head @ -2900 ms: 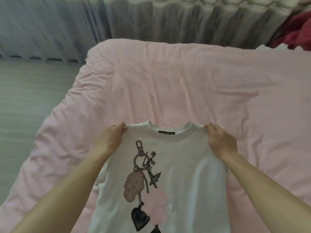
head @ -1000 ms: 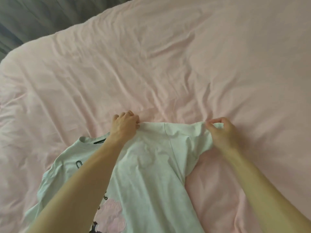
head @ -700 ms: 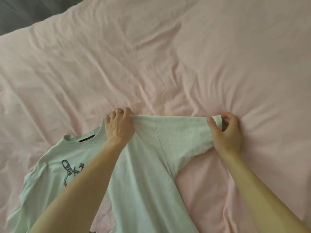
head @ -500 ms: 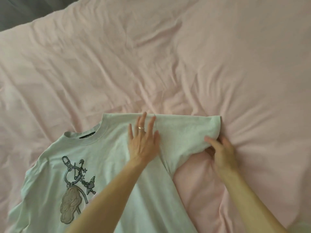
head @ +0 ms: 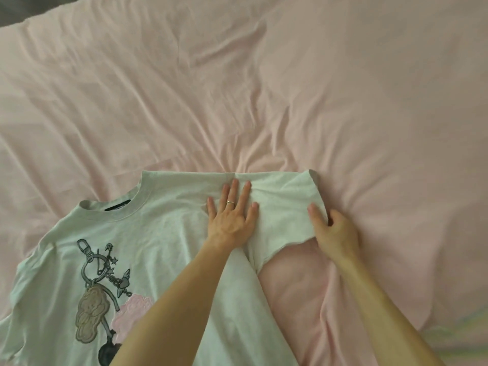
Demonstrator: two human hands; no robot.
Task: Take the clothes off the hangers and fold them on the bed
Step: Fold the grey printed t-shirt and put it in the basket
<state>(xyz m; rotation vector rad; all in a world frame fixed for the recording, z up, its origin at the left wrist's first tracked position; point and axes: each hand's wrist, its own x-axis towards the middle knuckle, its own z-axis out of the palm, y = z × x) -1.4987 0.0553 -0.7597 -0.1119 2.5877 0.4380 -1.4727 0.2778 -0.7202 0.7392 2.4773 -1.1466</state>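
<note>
A white T-shirt [head: 163, 233] with a keychain print lies face up on the pink bed [head: 237, 88], its collar toward the upper left. My left hand [head: 232, 217] lies flat with straight fingers on the shirt's right shoulder, pressing it down. My right hand [head: 332, 228] pinches the lower edge of the right sleeve [head: 285, 207], thumb on top of the fabric and fingers curled beneath it. The sleeve is spread out to the right. No hanger is in view.
The wrinkled pink sheet covers nearly the whole view. A dark strip of floor [head: 15, 9] shows at the top left corner. A pale striped fabric edge [head: 454, 336] shows at the bottom right.
Since a second ago the shirt was laid flat and its right sleeve stretched out. My left hand let go of the shoulder and flattened on it; my right hand shifted to the sleeve's lower edge.
</note>
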